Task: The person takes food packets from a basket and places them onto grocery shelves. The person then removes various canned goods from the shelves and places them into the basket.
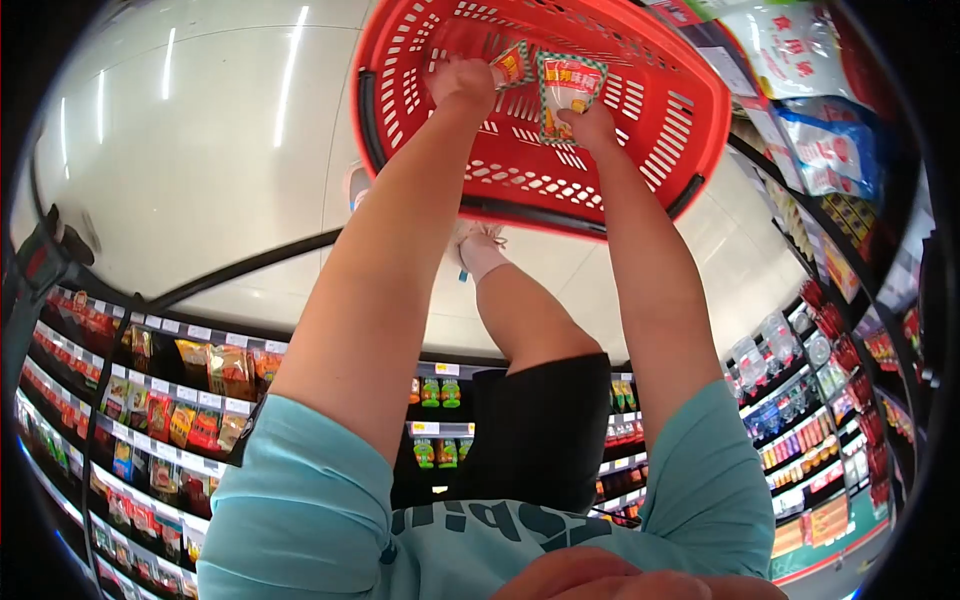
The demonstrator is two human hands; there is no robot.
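We are viewing a red perforated basket [718, 112]. Inside it, one green-edged packet [514, 66] and a larger checked packet [573, 84] are showing side by side. Nearby shelves [185, 393] are carrying rows of packaged goods [205, 428] above label strips.

A supermarket or similar shop: long shelves [165, 450] hold row after row of packaged goods [230, 370], with small price labels [236, 340] running along the edges. A red shopping basket [706, 110] with printed packets [570, 85] inside fits that, and the pale, glossy tiled floor [220, 200] mirrors bright strips of light.
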